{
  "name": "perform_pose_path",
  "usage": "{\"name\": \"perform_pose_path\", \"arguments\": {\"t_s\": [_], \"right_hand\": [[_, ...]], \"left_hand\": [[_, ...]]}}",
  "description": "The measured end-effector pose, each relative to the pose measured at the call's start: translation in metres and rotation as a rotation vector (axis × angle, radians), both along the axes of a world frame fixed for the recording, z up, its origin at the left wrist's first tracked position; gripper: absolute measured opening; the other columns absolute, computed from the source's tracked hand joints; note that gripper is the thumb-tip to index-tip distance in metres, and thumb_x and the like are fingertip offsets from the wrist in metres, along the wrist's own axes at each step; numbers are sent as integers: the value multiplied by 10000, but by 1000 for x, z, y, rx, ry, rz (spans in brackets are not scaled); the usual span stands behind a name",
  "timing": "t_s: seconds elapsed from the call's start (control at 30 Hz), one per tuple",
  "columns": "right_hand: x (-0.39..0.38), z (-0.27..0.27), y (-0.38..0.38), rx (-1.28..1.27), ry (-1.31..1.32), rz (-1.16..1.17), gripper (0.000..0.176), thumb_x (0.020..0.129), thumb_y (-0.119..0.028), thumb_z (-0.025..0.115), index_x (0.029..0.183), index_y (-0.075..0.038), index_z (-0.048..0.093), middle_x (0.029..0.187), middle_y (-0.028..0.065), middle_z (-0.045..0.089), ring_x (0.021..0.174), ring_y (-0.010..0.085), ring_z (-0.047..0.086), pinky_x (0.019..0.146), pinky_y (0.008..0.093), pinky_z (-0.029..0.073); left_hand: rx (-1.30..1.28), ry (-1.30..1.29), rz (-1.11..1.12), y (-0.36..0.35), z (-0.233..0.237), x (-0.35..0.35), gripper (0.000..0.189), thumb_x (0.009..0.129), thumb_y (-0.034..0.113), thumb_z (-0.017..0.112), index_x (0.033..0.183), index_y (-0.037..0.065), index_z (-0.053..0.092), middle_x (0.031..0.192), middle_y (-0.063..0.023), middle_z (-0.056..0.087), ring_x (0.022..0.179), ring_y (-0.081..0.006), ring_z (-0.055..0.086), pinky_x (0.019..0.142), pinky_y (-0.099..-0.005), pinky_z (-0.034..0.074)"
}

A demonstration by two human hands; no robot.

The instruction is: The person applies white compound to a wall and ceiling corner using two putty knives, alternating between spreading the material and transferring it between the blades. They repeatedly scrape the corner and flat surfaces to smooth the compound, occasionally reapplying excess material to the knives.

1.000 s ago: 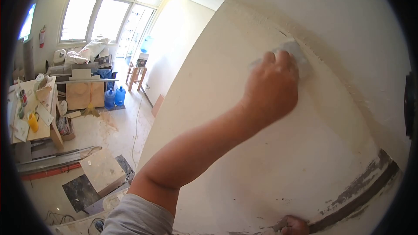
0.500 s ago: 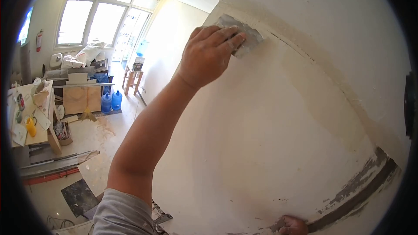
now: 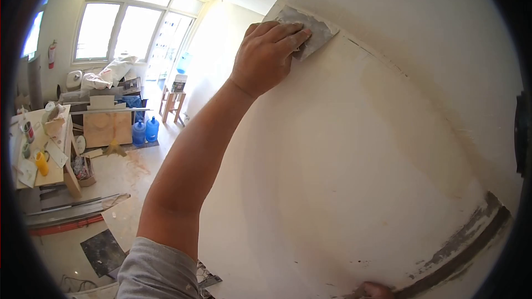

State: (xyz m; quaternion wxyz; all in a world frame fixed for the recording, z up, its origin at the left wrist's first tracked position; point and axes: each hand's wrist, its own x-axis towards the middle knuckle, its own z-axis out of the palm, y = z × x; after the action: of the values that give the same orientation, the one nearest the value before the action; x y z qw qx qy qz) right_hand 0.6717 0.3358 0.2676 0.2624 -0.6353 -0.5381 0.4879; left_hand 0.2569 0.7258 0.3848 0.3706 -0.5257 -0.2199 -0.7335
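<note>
Left hand (image 3: 265, 52): grip closed on flat grey metal scraper (image 3: 320, 29), fingers splayed, likely evening pressure; right hand (image 3: 376, 289): grip unclear.

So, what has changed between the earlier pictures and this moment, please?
The left hand has moved the scraper up and to the left across the wall, towards its far upper corner. The scraper was not let go. The right hand stays at the bottom edge of the view.

Daylight glares through the window (image 3: 101, 30), blowing it white; right of it, my left hand (image 3: 265, 54) looks fairly crisp. Straight edges bow; black vignetting rings my view.
</note>
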Motion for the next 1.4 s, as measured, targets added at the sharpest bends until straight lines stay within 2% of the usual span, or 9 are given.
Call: {"name": "perform_pose_path", "arguments": {"t_s": [0.3,0.47,0.67,0.97,1.07,1.2,1.3,1.37,1.4], "right_hand": [[-3,2,3,-13,-19,23,575,790,-590,739,1000,-80,572,759,-47,516,636,56,432,550,214,343],[-11,7,1,-13,-20,-8,589,780,-621,731,968,-85,575,732,-56,498,618,58,418,533,218,326],[-17,14,-4,10,-61,-35,597,770,-639,728,941,-88,576,730,-59,489,614,61,412,529,221,319],[-8,-11,5,280,55,73,594,794,-617,718,993,-75,579,722,-60,472,611,59,400,526,217,309],[-13,5,-10,149,-166,-200,683,699,-405,798,1144,72,599,1012,52,662,920,143,603,801,284,474],[11,-19,-6,138,27,-168,585,823,-309,738,1245,47,544,981,34,645,866,119,619,736,257,496],[-32,-86,12,302,339,-392,452,898,-291,639,1192,46,571,933,50,652,818,129,638,692,263,520],[-63,-122,34,30,958,-136,411,959,-280,575,1195,56,552,979,89,671,822,177,663,718,304,553],[-83,-139,42,-60,1020,-156,388,975,-272,548,1199,45,556,987,100,674,835,197,670,735,328,563]], "left_hand": [[-117,21,27,-23,-56,-29,373,757,-9,654,1100,131,706,1049,-14,699,949,-221,632,864,-352,479],[-299,-224,33,-12,-25,-26,312,851,6,542,1136,-1,666,1086,-158,694,989,-336,643,888,-417,517],[-467,-233,26,-16,0,1,344,815,32,538,1132,-6,665,1074,-160,685,1006,-336,625,912,-413,504],[-244,-122,-169,-92,-12,97,357,765,40,601,1113,-7,662,1043,-157,666,927,-324,613,850,-396,518],[-218,-19,-271,-135,-27,115,363,742,13,622,1103,4,659,1041,-124,668,897,-292,610,798,-385,518],[-246,54,-525,-188,-87,95,410,704,-47,586,1104,8,654,1039,-121,683,798,-279,636,720,-373,519],[-378,99,-607,-227,-171,62,503,626,-13,649,1122,64,680,1036,-107,690,745,-265,640,669,-358,523],[-457,116,-669,-254,-228,48,454,625,13,674,1073,77,704,1033,-113,700,775,-251,653,686,-360,524],[-521,131,-696,-269,-257,43,462,619,22,690,1075,91,702,1035,-113,701,768,-253,653,706,-374,525]]}}
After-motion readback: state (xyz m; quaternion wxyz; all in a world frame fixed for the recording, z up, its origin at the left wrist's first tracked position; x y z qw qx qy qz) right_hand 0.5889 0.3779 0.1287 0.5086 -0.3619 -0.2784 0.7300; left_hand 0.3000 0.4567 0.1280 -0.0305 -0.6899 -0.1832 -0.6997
